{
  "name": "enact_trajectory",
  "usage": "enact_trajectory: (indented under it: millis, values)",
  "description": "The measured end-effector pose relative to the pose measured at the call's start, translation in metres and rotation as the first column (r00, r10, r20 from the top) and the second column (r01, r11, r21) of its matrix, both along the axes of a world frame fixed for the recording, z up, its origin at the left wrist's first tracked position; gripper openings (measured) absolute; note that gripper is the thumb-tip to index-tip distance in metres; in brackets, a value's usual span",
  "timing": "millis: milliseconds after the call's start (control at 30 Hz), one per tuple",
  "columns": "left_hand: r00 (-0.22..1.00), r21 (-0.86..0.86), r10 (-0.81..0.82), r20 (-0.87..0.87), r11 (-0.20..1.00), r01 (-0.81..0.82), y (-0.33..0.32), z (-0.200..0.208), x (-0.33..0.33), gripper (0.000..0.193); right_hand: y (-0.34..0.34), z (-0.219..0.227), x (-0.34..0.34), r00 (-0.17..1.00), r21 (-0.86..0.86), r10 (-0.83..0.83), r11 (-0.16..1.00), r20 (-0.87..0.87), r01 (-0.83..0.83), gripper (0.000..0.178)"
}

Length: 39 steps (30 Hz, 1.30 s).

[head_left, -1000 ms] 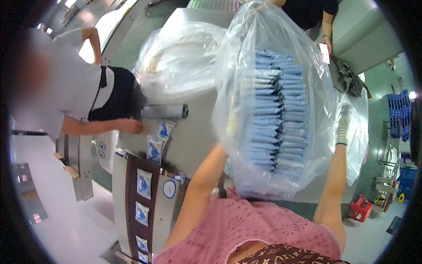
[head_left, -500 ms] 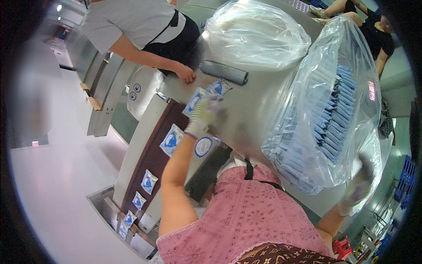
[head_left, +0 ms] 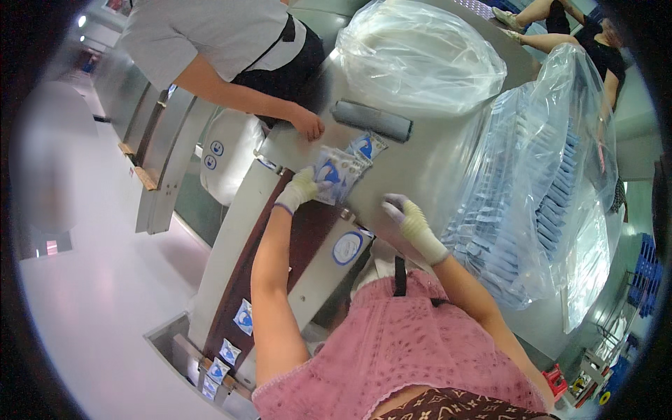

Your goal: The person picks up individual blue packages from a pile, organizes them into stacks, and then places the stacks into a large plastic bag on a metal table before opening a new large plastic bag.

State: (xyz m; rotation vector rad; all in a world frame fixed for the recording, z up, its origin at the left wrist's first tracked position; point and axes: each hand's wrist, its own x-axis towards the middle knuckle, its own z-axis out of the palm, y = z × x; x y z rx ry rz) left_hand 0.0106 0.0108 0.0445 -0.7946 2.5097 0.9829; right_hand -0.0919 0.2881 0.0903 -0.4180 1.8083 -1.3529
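My left hand [head_left: 301, 190], in a white-and-yellow knitted glove, pinches the left edge of a small white-and-blue pillow packet [head_left: 337, 173]. That packet lies at the belt's far end, overlapping others. Just beyond it rests another blue-and-white packet [head_left: 367, 145] on the metal table [head_left: 374, 175]. My right hand [head_left: 414, 222], gloved alike, hovers over the table's near edge with fingers apart and nothing visible in them. To its right stands a large clear plastic bag [head_left: 518, 189] filled with rows of blue packets.
A dark red conveyor belt [head_left: 308, 234] carries several packets [head_left: 243, 318] below my left forearm. A grey bar [head_left: 372, 120] lies on the table, beyond it a puffed clear bag [head_left: 423, 56]. A co-worker's hand [head_left: 306, 123] is close to the packets. Another person sits far right.
My right hand has come from the big bag's right side to the table's near edge. My left hand has shifted to the packets' left side. The packet beside my left forearm has left the belt.
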Motion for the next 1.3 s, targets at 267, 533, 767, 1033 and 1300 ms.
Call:
enact_trajectory:
  millis: [267, 533, 767, 1033, 1300]
  values:
    - [0.913, 0.136, -0.391, -0.115, 0.905, 0.404, 0.033, -0.083, -0.061, 0.043, -0.082, -0.125, -0.019, 0.962, -0.149, -0.012, 0.987, 0.271, 0.054, 0.06]
    - [0.859, 0.137, -0.012, -0.513, 0.986, 0.096, 0.173, -0.09, -0.059, 0.049, 0.028, -0.05, -0.027, 0.39, -0.24, -0.024, 0.751, 0.921, 0.615, 0.068]
    - [0.887, 0.926, 0.383, 0.256, -0.361, -0.112, 0.205, 0.045, -0.063, 0.034, 0.06, 0.025, -0.023, 0.879, -0.321, -0.309, 0.927, -0.363, 0.193, 0.068]
    - [0.746, 0.685, -0.027, -0.665, 0.377, 0.624, 0.239, 0.223, -0.165, 0.033, 0.153, 0.205, -0.046, 0.436, -0.55, -0.532, 0.83, -0.726, 0.097, 0.098]
    - [0.275, -0.263, -0.574, -0.772, 0.681, 0.684, 0.338, 0.315, -0.311, 0.055, 0.303, 0.119, -0.274, 0.577, 0.382, 0.14, 0.865, -0.804, 0.324, 0.037]
